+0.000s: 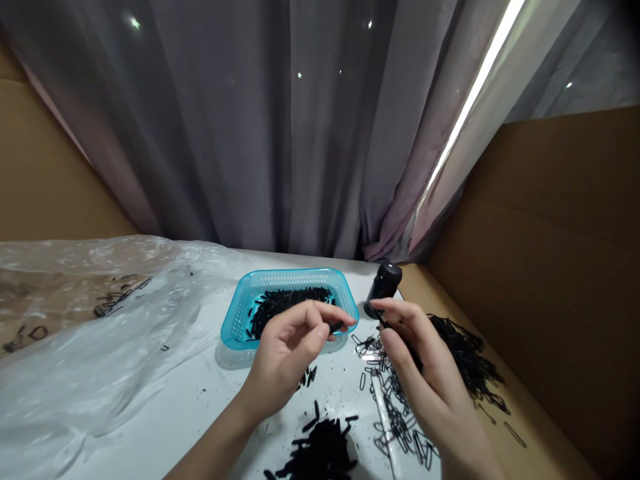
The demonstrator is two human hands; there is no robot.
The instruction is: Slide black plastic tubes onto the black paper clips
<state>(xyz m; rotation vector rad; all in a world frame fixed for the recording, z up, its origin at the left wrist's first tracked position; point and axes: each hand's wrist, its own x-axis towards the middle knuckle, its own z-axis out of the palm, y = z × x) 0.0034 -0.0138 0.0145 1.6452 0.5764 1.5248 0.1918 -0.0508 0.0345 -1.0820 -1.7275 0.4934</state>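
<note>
L hand [287,353]'s pinching a small blk piece [337,327], R hand [425,360]'s on a thin dk thing [383,321], hands apart, blue basket [231,327] behind L.

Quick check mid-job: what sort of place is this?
Probably a makeshift indoor handwork station, perhaps in a home: a grey curtain hangs behind, cardboard panels flank the white table, and a blue basket holds many small black pieces.
</note>
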